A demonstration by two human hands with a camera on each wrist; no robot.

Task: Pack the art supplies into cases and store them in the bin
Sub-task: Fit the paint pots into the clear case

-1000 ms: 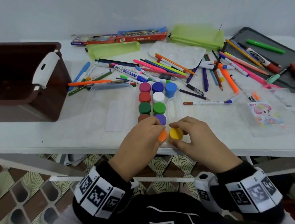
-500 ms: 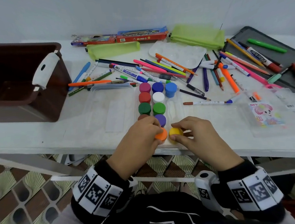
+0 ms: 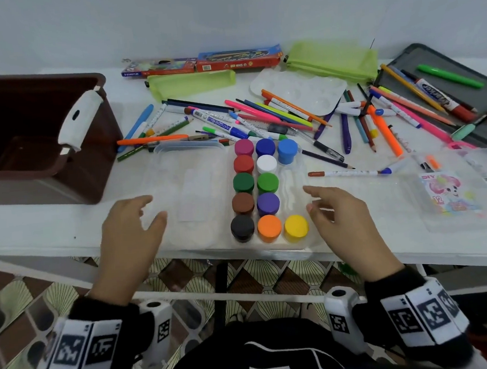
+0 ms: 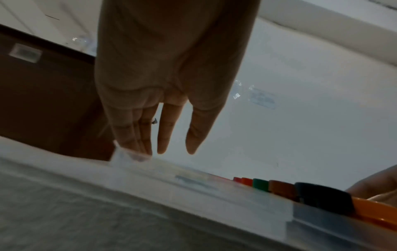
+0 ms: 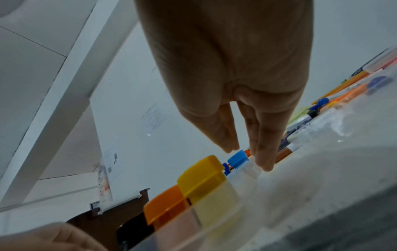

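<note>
Both hands, left hand (image 3: 129, 231) and right hand (image 3: 341, 220), fingers loosely spread and empty, flank the paint pots (image 3: 266, 188); probably swing the clear lid (image 3: 190, 194) over evenly.

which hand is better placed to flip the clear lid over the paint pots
Left. The left hand hovers open at the clear lid, which lies left of the paint pots; the right hand sits across them.

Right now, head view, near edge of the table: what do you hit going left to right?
left hand → black paint pot → orange paint pot → yellow paint pot → right hand → sticker pack marked DIY
</note>
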